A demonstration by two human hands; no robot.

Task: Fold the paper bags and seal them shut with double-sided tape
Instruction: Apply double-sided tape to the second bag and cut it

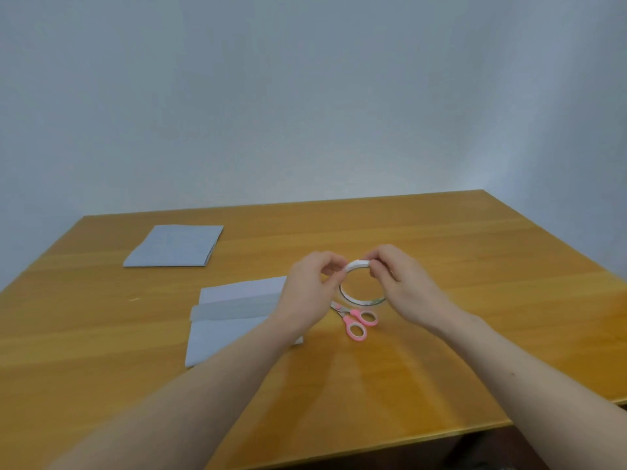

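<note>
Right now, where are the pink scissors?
In the head view, the pink scissors lie on the table near the middle, just below the tape roll and right of the folded paper bag.

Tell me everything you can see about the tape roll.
The tape roll is a thin white ring with an open centre, held tilted above the table. The left hand and right hand pinch its top edge, apparently working at the tape end. Pink scissors lie just beneath it.

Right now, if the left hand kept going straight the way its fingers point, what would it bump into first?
The left hand points right, already pinching the tape roll. Past that, it would likely meet the right hand fingers, though depth is unclear.
</note>
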